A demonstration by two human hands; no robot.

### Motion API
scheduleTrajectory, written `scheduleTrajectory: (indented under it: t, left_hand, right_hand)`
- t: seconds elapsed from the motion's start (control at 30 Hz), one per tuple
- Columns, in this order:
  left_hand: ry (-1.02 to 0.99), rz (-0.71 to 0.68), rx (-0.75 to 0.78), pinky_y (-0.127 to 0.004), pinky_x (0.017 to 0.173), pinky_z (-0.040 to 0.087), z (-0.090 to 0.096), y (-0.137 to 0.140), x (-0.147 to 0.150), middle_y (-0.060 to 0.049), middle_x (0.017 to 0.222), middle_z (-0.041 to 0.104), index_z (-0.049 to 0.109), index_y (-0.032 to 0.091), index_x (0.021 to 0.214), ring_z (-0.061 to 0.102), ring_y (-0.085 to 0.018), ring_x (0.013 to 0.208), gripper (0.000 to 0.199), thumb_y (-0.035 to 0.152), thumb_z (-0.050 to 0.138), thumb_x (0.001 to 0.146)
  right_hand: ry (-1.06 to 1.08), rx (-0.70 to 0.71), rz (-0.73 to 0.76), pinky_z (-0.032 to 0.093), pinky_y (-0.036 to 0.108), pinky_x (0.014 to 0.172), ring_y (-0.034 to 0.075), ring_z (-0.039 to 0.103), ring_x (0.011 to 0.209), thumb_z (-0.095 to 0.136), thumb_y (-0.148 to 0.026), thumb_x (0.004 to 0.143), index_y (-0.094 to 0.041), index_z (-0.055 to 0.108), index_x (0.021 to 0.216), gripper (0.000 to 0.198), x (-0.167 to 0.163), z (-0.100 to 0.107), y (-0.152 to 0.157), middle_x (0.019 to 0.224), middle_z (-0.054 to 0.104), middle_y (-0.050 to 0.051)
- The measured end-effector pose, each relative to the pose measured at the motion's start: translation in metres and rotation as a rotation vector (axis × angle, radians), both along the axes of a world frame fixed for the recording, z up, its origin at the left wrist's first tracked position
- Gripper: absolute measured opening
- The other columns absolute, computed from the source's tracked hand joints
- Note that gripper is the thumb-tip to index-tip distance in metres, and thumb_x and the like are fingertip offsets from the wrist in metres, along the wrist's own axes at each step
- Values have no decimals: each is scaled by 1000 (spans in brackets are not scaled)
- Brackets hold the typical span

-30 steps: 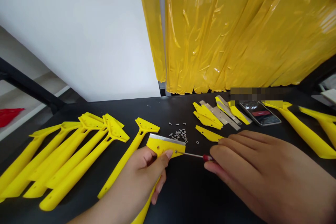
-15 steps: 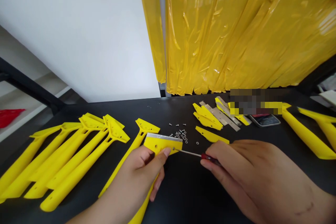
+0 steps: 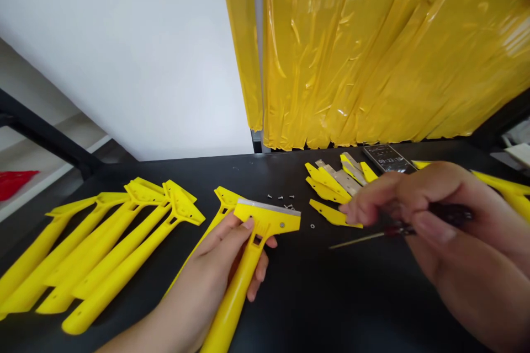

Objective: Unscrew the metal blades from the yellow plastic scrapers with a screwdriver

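In the head view, my left hand (image 3: 215,265) is wrapped round a yellow plastic scraper (image 3: 271,219), its head tilted up with a metal blade along the top edge. One screw (image 3: 282,225) sits in the right-hand hole of the head; the left hole shows no screw. Away from the scraper, my right hand (image 3: 451,237) holds a screwdriver (image 3: 360,240) with a dark red handle, its shaft pointing left. The right fingertips reach over a loose yellow blade cover (image 3: 329,212); whether they touch it I cannot tell. Several small screws (image 3: 280,197) lie behind the scraper head, partly hidden.
Several yellow scraper handles (image 3: 136,248) lie in a row at the left, and another (image 3: 226,197) lies behind my left hand. Yellow covers (image 3: 325,185) and metal blades (image 3: 343,177) are piled at the back right, near a phone (image 3: 389,159). One nut (image 3: 312,226) lies alone.
The screwdriver tip has left the screw, and my right hand has moved right and turned. My left hand has turned the scraper over, showing its other face and handle.
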State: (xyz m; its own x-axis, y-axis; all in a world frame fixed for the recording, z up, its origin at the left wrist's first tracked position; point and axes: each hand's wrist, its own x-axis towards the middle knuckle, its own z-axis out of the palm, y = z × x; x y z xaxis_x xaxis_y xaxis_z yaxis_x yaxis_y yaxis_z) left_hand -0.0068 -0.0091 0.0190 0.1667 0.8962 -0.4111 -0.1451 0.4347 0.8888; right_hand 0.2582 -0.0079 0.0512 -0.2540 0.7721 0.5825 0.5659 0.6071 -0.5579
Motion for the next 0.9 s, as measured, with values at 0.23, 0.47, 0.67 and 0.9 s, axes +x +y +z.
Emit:
scheduleTrajectory:
  t: [0.23,0.47,0.67,0.9]
  left_hand:
    - [-4,64,23,-21,52,48,6,5,-1,-2,73,70,71,17,101,55,-13,57,30,46,64,102]
    - [-24,57,51,-21,52,50,8,3,-2,-3,76,75,74,17,101,58,-13,57,27,43,65,102]
    - [-32,44,49,-21,53,50,11,2,-2,-4,81,77,73,18,102,59,-12,55,26,43,66,102]
    - [-71,-234,-116,-20,50,45,5,-10,5,-4,74,74,78,17,93,58,-11,52,31,48,76,93]
  right_hand:
    - [-467,-103,95,48,33,62,19,68,68,48,-16,103,-25,59,113,17,-9,-26,21,86,69,0]
    - [-823,-265,50,37,33,58,24,72,70,55,-20,101,-25,67,100,13,-17,-47,29,84,71,0]
    - [-823,-283,72,31,31,57,23,70,67,50,-15,102,-22,68,96,20,-18,-52,35,81,72,3]
    - [-559,-458,117,46,26,64,19,71,75,57,-19,99,-21,67,100,10,-24,-40,27,86,74,2]
